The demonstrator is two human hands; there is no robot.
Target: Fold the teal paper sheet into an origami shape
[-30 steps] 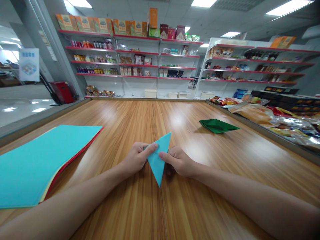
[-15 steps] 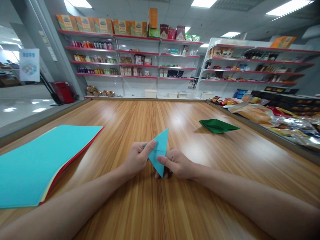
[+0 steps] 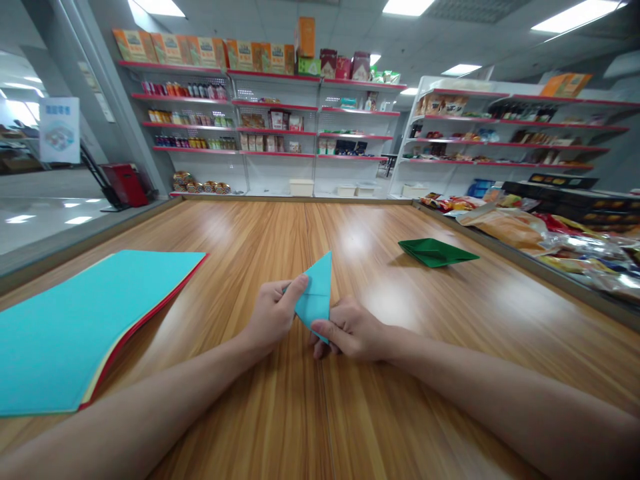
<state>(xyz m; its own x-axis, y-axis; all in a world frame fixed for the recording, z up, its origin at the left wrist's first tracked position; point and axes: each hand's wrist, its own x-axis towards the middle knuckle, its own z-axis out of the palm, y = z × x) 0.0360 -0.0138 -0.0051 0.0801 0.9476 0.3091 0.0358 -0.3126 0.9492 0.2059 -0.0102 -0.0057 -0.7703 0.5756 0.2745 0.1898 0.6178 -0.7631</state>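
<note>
A light blue folded paper (image 3: 317,291), roughly triangular with a crease across its middle, is held above the wooden table (image 3: 240,420). My left hand (image 3: 275,313) pinches its left side, thumb on the front face. Around the lower corner, my right hand (image 3: 356,330) is closed, its thumb pressed over the front and some fingertips showing underneath. The fingers behind the paper are mostly hidden. Farther back on the right lies a green folded paper boat (image 3: 437,253), apart from both hands.
A stack of coloured sheets (image 3: 100,320), blue on top with yellow and red edges, lies on the left. Packaged snacks (image 3: 545,233) fill the right side beyond the table's raised edge (image 3: 500,253). Stocked shelves (image 3: 275,103) stand behind the table.
My right hand has moved slightly down and left along the paper, its thumb now covering the lower tip. The paper has shifted a little left and turned more upright.
</note>
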